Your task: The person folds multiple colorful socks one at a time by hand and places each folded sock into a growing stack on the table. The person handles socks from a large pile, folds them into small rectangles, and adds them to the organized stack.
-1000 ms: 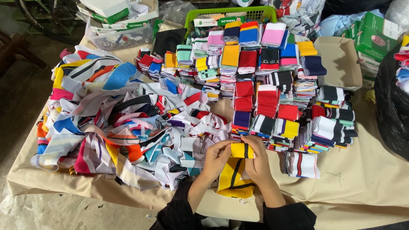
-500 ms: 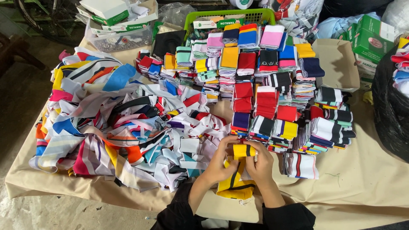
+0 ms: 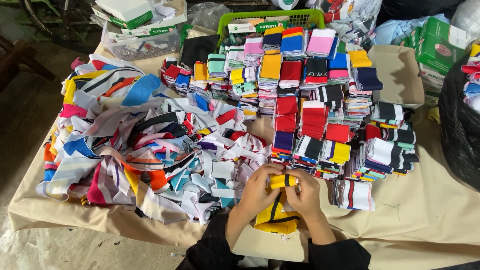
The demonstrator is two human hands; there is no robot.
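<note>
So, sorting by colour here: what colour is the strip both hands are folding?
Yellow with black stripes, seen in the head view.

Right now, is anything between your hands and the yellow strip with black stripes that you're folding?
Nothing visible: the left hand and right hand both grip the yellow strip at its folded top. Its loose end hangs between the wrists, beside the heap of loose strips.

Two bare hands, the left hand (image 3: 257,187) and the right hand (image 3: 306,192), share one yellow-and-black striped fabric band (image 3: 282,181). One green plastic basket (image 3: 270,19) (far edge) and one tan cardboard tray (image 3: 400,75) are countable; the folded bundles are too many to count.
</note>
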